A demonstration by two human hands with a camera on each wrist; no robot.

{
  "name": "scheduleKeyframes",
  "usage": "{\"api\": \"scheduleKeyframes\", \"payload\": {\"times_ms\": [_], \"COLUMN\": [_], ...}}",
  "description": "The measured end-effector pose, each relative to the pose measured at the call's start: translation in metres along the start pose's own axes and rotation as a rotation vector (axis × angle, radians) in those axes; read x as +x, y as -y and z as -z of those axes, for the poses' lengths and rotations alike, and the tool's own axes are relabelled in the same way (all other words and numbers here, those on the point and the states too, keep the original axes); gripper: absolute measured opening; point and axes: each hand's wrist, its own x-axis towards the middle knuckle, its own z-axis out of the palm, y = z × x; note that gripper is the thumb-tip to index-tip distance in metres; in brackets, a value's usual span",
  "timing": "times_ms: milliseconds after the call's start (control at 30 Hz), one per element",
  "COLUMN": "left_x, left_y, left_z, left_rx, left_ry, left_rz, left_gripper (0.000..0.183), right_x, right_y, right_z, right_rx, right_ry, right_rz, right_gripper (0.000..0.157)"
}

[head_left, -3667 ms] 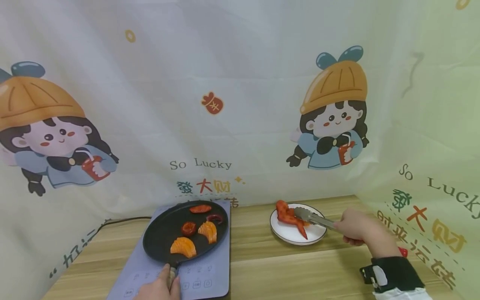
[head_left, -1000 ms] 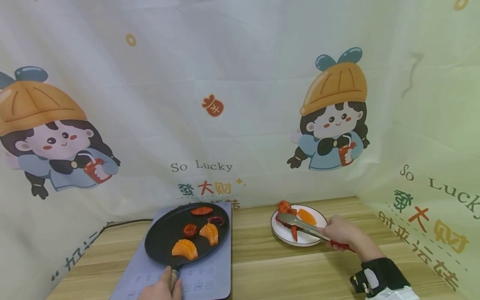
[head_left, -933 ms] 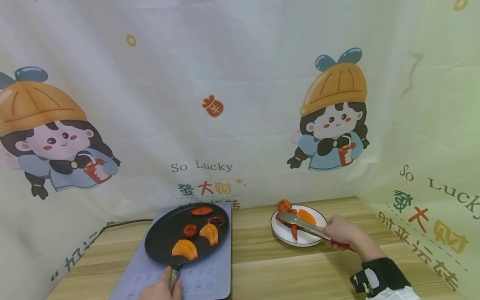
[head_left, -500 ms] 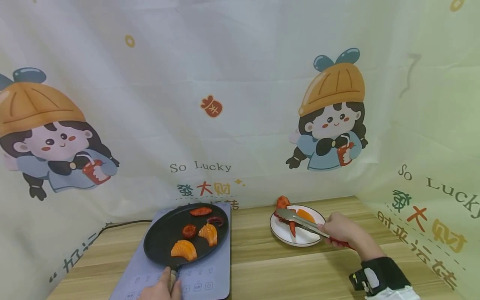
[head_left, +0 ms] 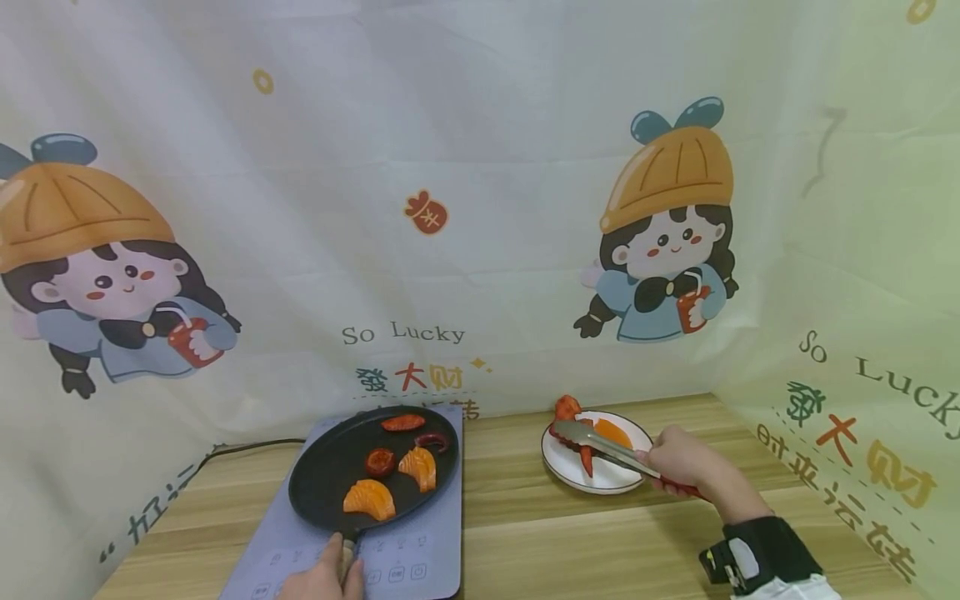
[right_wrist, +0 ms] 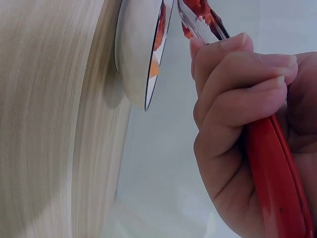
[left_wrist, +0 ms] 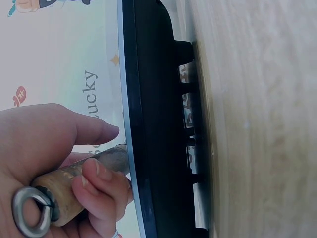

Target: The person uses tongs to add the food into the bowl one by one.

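My left hand (head_left: 321,573) grips the wooden handle (left_wrist: 69,186) of a black frying pan (head_left: 326,471), which sits on an induction cooker (head_left: 442,558). In the right wrist view, my right hand (right_wrist: 237,94) is wrapped around the red handles of metal tongs (head_left: 618,454). The tong heads lie across a reddish-brown chicken wing (head_left: 567,408) at the left side of a white, dark-rimmed plate (head_left: 611,481). They hide the wing's middle, while its pointed end (head_left: 587,461) shows below them. Beside it on the plate is a smooth orange piece (head_left: 613,432).
Two orange salmon slices (head_left: 369,500), a round red piece (head_left: 380,462), a long red piece (head_left: 402,422) and a dark curled piece (head_left: 432,442) lie in the pan. A black cord (head_left: 255,444) runs left behind the cooker. Printed cloth (head_left: 517,292) hangs around the wooden table (head_left: 525,550).
Since the earliest frame, the tongs have shifted left on the wing, and the wing has turned, exposing more of the orange piece. Over the last second it moved slightly. My left hand stays put.
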Motion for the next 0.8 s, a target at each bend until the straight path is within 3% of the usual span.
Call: {"api": "scheduleKeyframes", "payload": {"times_ms": [200,367,500,800], "left_x": [0.001,0.002,0.002,0.0], "left_y": [0.0,0.001,0.001,-0.002], "left_z": [-0.001,-0.002,-0.001,0.0], "left_rx": [0.0,0.007,0.018,0.031], "left_ry": [0.011,0.024,0.03,0.037], "left_rz": [0.01,0.019,0.037,0.047], "left_gripper": [0.062,0.063,0.064,0.065], "right_x": [-0.001,-0.002,-0.003,-0.011], "right_y": [0.002,0.01,0.02,0.055], "right_z": [0.0,-0.003,-0.007,-0.03], "right_rx": [-0.001,-0.055,-0.104,-0.14], "right_ry": [-0.005,-0.029,-0.059,-0.12], "right_rz": [-0.003,0.048,0.108,0.181], "right_gripper": [0.033,0.036,0.039,0.029]}}
